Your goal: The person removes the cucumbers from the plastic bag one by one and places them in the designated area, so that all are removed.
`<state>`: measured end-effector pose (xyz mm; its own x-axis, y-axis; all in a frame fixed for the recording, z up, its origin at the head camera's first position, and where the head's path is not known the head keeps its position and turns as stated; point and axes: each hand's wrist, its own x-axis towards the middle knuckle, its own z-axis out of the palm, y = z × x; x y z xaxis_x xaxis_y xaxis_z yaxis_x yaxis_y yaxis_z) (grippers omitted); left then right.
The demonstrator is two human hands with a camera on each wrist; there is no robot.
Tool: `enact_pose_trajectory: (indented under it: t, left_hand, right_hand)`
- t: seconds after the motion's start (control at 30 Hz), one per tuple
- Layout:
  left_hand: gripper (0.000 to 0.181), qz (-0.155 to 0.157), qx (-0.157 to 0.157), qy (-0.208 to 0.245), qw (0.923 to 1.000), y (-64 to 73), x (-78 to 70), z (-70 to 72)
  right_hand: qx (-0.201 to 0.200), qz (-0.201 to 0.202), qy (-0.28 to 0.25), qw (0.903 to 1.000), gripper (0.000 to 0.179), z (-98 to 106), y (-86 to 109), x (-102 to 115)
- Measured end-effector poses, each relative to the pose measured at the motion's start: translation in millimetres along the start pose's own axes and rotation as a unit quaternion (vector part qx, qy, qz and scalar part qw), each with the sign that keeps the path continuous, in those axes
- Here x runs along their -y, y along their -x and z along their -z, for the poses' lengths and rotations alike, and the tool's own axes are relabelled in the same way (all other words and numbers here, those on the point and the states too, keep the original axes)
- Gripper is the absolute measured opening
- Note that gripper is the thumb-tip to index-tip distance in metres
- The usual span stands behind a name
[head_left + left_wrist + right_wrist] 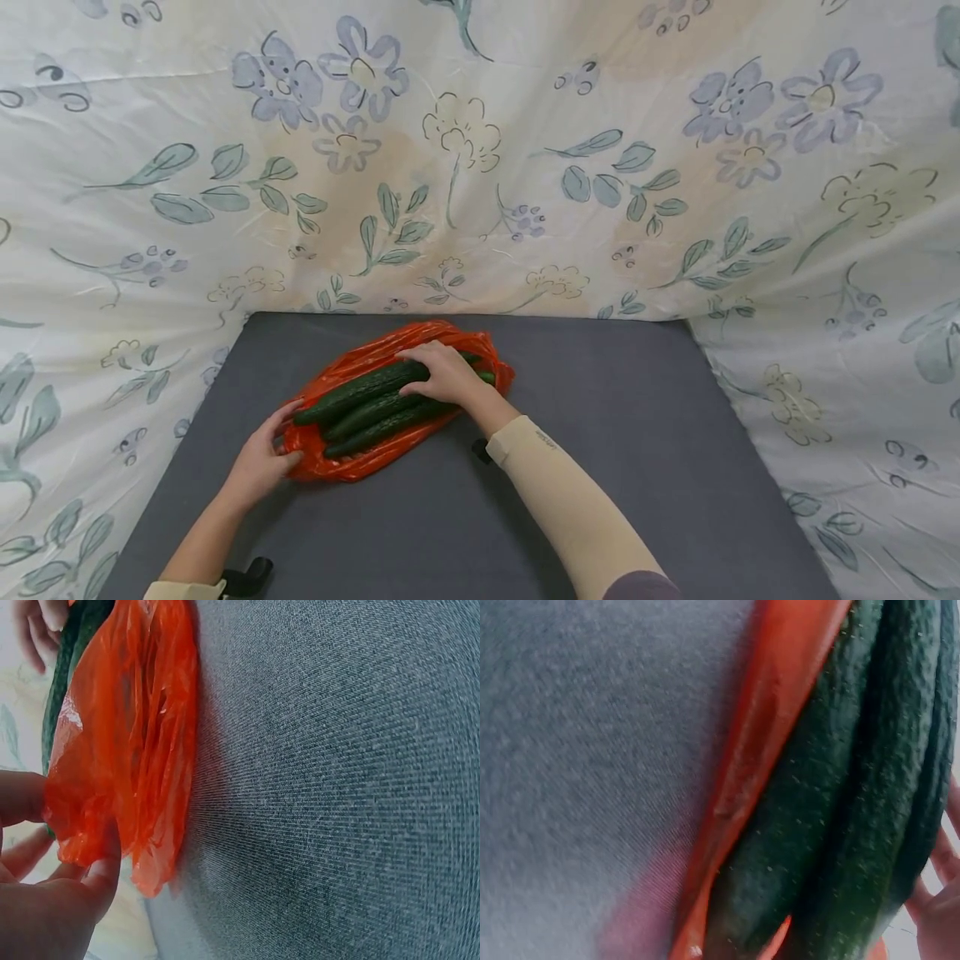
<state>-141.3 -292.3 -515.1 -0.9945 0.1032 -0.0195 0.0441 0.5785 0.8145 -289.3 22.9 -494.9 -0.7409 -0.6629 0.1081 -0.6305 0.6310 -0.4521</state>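
Three long dark green cucumbers lie side by side on a crumpled red-orange plastic bag (375,467) in the head view. My left hand (257,467) is at the bag's left end, and in the left wrist view its thumb and fingers pinch the plastic. From the right, my right hand (452,377) reaches over and grips the rearmost cucumber (352,396), thumb on the near side. The middle cucumber (371,416) and the front cucumber (386,430) rest beside it. Part of the cucumbers' right ends is hidden under the right hand and wrist.
The bag rests on a dark grey cloth-covered table (600,433). A white floral curtain (480,192) hangs behind the table and along both sides. Dark straps with small black devices are on both wrists.
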Motion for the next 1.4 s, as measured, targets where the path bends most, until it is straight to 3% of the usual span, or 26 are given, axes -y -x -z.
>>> enact_pose_trajectory:
  t: [0.23,0.37,0.83,1.17,1.4]
  left_hand:
    - [0.081,0.0,0.004,0.02,0.9998,0.7,0.1,-2.3]
    - [0.081,0.001,0.005,0.019,0.9998,1.1,-1.3,-1.0]
    - [0.083,0.012,0.009,-0.002,0.9999,-0.9,-2.2,-1.8]
    - [0.082,0.026,0.005,0.041,0.9988,3.9,-3.6,0.5]
    - [0.072,0.036,0.001,0.005,0.9994,7.0,-3.9,-0.9]
  right_hand:
    - [0.001,-0.021,0.074,0.997,0.056,-13,-2.8,-2]
    - [-0.002,-0.018,0.089,0.9958,0.055,-15,-5.1,0]
    - [-0.035,-0.002,0.086,0.9956,0.043,-10,-0.8,12]
    - [-0.08,0.0,0.039,0.9961,0.044,-3,10.4,25]
    - [-0.088,0.003,0.018,0.9959,0.042,9,16.4,34]
